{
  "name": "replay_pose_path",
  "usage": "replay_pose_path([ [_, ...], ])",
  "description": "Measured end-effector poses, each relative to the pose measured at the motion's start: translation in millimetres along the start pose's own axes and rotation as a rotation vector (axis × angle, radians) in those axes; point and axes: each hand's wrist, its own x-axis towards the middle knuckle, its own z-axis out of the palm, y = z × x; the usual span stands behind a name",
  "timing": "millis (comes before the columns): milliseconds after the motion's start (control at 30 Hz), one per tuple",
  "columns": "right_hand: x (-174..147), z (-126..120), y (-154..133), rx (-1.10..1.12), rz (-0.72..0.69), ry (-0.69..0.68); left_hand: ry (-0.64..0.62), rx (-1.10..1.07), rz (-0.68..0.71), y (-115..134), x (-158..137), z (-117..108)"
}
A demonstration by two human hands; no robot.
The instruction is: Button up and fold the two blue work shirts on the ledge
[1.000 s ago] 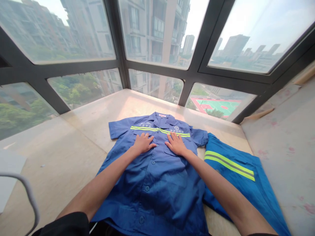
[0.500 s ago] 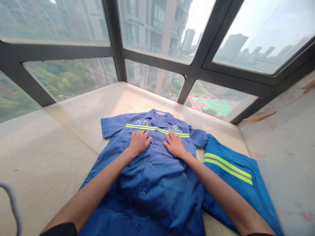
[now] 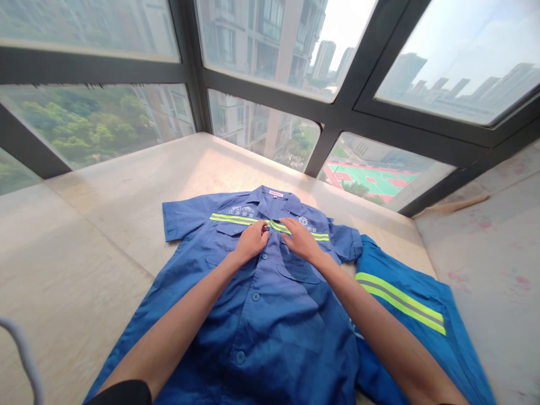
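A blue short-sleeved work shirt (image 3: pixel 291 315) lies spread face up with its collar toward the windows. It has a yellow-green reflective stripe across the chest, white lettering and a row of buttons down the front. My left hand (image 3: pixel 252 242) is at the front placket by the stripe, its fingertips and thumb closed on the shirt's edge. Just to its right, my right hand (image 3: pixel 300 239) is open over the other side of the chest, thumb apart from the fingers. The fabric at the left fingertips is partly hidden.
Blue folded clothing (image 3: pixel 400 304) with a reflective stripe lies to the right of the shirt. Everything rests on a pale stone ledge (image 3: pixel 105 236) below dark window frames (image 3: pixel 337 121). A flowered wall (image 3: pixel 493 270) borders the right side. A grey curved cable (image 3: pixel 23 354) shows at lower left.
Both hands have moved inward from lying flat on the chest to the placket. My left fingers have closed on its edge. The view has shifted slightly.
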Motion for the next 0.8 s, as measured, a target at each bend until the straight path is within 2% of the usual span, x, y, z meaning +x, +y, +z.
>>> replay_pose_path([
  [100, 19, 2, -3, 0.001, -0.031, 0.014, -0.017, 0.0, -0.086, 1, 9, -3],
  [233, 39, 14, 0, -0.023, -0.128, -0.068, -0.115, 0.167, -0.032, 3, 18, -5],
  [400, 42, 24, 10, -0.017, -0.141, -0.058, -0.091, 0.186, -0.041, 0, 20, -4],
  [533, 34, 26, 14, -0.011, -0.166, 0.025, -0.063, 0.052, -0.129, -5, 24, -4],
  [800, 27, 37, 18, 0.084, -0.214, 0.174, -0.071, -0.384, -0.215, -13, 37, -1],
])
